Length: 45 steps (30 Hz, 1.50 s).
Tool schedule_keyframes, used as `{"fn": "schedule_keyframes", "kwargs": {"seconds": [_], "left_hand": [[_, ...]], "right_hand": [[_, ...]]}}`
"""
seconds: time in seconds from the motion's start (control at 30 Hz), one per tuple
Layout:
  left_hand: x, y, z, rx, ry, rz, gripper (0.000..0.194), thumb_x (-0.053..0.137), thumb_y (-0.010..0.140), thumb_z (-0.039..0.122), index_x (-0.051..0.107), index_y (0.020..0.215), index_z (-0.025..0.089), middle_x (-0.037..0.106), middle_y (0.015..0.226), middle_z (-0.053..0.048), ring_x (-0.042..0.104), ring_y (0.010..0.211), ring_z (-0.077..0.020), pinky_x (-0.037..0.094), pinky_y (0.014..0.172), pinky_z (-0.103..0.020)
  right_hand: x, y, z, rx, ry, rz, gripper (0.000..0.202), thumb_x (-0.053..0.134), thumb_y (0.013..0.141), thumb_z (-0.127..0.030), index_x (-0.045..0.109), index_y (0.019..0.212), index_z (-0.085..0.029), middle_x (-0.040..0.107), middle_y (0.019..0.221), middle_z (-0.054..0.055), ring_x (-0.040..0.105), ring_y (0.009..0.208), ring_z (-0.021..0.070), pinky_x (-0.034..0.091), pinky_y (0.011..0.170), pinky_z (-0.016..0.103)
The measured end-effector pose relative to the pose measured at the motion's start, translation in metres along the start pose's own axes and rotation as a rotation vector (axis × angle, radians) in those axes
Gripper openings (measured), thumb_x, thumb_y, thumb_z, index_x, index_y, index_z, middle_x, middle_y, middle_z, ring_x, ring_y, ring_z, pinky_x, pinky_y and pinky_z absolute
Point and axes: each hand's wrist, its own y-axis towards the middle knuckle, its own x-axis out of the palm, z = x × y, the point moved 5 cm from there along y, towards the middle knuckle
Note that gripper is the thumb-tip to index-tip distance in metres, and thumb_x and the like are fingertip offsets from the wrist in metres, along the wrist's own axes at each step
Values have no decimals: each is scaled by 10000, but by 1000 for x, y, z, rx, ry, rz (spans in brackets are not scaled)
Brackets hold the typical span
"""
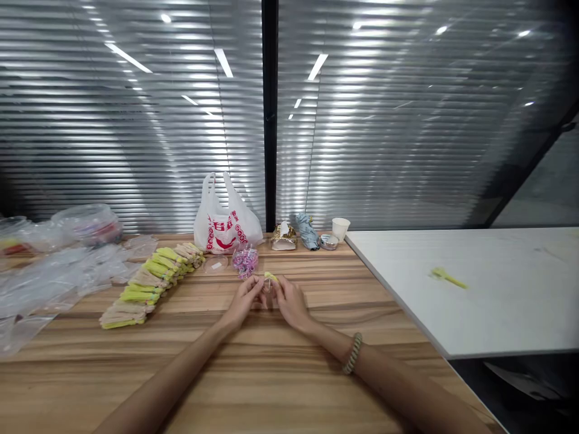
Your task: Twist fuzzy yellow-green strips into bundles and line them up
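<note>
My left hand and my right hand meet above the wooden table, fingertips pinched close together. Between them shows a small yellow piece, gripped by my right fingers, with a thin pale strand below it. What my left fingertips pinch is too small to make out. Just behind my left hand lies a tangled pile of pink, purple and white thin pieces. Farther left, a long row of yellow and beige bundles lies stacked at a slant, beside a clear round lid.
A white plastic bag with red print stands at the back. Right of it are a gold packet, a blue wrapper, a silver tin and a paper cup. Clear plastic bags cover the left. A yellow item lies on the white table.
</note>
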Motion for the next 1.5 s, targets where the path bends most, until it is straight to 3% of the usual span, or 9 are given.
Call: {"fn": "schedule_keyframes", "kwargs": {"seconds": [0.13, 0.27, 0.5, 0.6, 0.67, 0.8, 1.13, 1.5], "left_hand": [[2, 2, -2, -73, -172, -28, 256, 531, 718, 402, 443, 659, 169, 448, 492, 72, 394, 356, -54, 424, 492, -240], [-3, -1, -1, -92, -210, -26, 256, 570, 675, 379, 445, 610, 166, 385, 445, 93, 287, 326, -25, 459, 553, -276], [-18, 1, -7, -87, -86, 65, 266, 609, 656, 381, 522, 674, 130, 528, 523, 31, 350, 349, -21, 337, 423, -186], [-19, 3, -8, -84, -31, 92, 281, 604, 655, 395, 527, 688, 127, 540, 525, 26, 385, 345, -30, 254, 371, -167], [-20, 3, -8, -72, 24, 120, 294, 600, 652, 415, 519, 681, 134, 525, 503, 37, 424, 360, -50, 268, 374, -168], [-21, 3, -5, 13, 156, 174, 311, 587, 660, 441, 515, 626, 141, 479, 443, 49, 449, 407, -78, 361, 434, -195], [-30, 2, -9, 36, 291, 287, 291, 630, 611, 418, 579, 586, 133, 552, 478, 8, 496, 443, -110, 397, 466, -225], [-27, 1, -6, 30, 203, 315, 373, 618, 635, 439, 636, 835, 124, 658, 649, -28, 520, 454, -111, 407, 462, -227]], "right_hand": [[1, -1, -6, -137, -50, 34, 246, 319, 906, -225, 560, 877, -183, 630, 781, 14, 543, 761, 142, 345, 701, 223], [6, 0, -9, -331, -146, -9, 207, 377, 874, -143, 573, 927, -188, 631, 836, 24, 518, 808, 140, 328, 798, 264], [-1, 3, -3, -587, -394, -26, 210, 406, 873, -168, 574, 990, -218, 608, 836, 40, 459, 873, 175, 272, 906, 369], [-2, 4, -2, -653, -451, -27, 230, 378, 886, -181, 565, 1015, -218, 601, 807, 37, 449, 868, 179, 262, 922, 396], [-1, 4, -3, -689, -492, -36, 235, 371, 887, -179, 560, 1022, -213, 596, 802, 38, 448, 866, 184, 255, 931, 415], [1, 3, -6, -714, -560, -74, 233, 381, 877, -160, 550, 1034, -191, 590, 800, 48, 462, 873, 192, 250, 944, 439], [8, -6, -15, -696, -652, -84, 269, 376, 845, -111, 532, 1064, -129, 608, 791, 80, 525, 812, 191, 253, 967, 455], [9, -4, -10, -649, -695, -92, 241, 366, 828, -83, 540, 988, -126, 628, 712, 50, 566, 671, 161, 229, 977, 420]]}}
